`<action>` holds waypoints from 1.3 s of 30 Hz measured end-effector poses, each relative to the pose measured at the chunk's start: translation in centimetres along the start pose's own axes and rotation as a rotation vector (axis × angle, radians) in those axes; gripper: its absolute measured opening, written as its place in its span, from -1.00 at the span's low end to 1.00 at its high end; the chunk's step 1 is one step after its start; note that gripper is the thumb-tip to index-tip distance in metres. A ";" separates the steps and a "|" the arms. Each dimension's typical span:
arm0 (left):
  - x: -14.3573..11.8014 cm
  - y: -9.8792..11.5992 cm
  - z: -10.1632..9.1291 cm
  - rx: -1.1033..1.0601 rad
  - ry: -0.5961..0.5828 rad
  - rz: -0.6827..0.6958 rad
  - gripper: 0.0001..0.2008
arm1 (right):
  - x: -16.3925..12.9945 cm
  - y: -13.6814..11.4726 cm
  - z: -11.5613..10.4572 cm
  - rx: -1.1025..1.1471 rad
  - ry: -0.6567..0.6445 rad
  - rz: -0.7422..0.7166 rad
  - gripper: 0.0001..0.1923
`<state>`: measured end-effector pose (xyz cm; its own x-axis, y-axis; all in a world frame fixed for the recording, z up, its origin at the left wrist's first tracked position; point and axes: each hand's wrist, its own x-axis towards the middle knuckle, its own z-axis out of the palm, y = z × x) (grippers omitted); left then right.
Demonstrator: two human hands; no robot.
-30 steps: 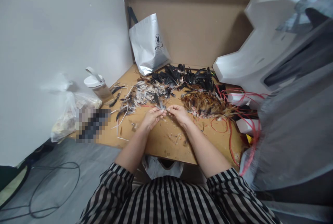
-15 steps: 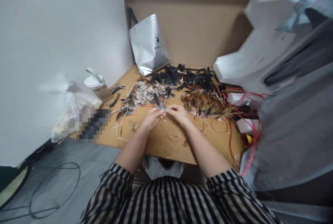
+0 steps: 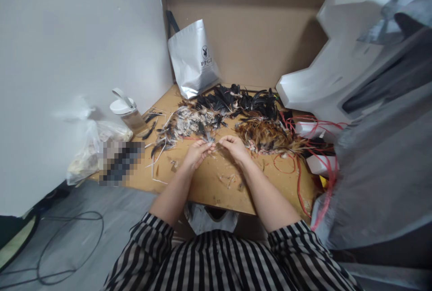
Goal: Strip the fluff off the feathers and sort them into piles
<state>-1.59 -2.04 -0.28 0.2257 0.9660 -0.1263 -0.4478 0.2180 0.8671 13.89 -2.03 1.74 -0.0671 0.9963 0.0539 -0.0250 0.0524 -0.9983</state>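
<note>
Both my hands pinch close over the table (image 3: 205, 183), a small grey feather tuft (image 3: 209, 138) at my left fingertips.
My left hand (image 3: 200, 152) grips the tuft between thumb and finger; my right hand (image 3: 233, 147), just beside it, is pinched closed, on what I cannot tell. Scrap-strewn tabletop opens between my forearms to the near edge; brown feathers (image 3: 266, 133) crowd my right, black feathers (image 3: 258, 103) the back. The silver bag (image 3: 189, 59) reads "PPGZ" under a rabbit-head logo.
</note>
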 end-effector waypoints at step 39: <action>-0.2 -0.6 0.0 0.291 -0.148 -0.017 -0.80 | -0.5 -0.5 0.3 -0.183 -0.083 -0.019 -0.73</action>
<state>-1.35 -2.34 -0.77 0.3639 0.9271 -0.0892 -0.1815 0.1645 0.9695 13.61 -2.62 2.23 -0.1500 0.9864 0.0667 0.1544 0.0900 -0.9839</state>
